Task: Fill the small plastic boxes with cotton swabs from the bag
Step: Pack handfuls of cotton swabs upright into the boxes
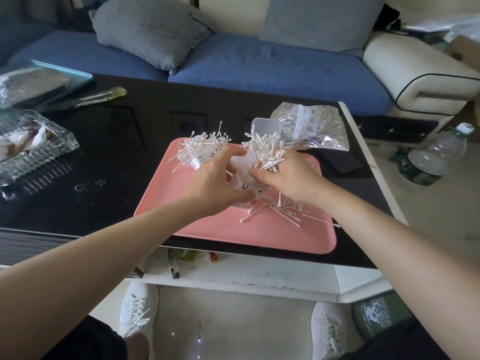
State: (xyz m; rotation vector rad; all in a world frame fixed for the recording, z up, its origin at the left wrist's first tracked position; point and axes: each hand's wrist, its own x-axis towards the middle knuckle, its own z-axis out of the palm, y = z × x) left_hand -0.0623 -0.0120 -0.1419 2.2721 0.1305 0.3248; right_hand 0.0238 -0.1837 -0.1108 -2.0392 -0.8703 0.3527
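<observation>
My left hand [218, 178] curls round a small plastic box [242, 162] over the pink tray [259, 235]. My right hand [291, 178] pinches a bundle of cotton swabs [267, 149] at its opening; the bag [314, 126] lies behind.

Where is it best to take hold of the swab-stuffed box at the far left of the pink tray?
Grip the box by its labelled walls, low down, coming from the near side. The swabs fan out of its mouth, up and away, so the top gives no hold.
</observation>
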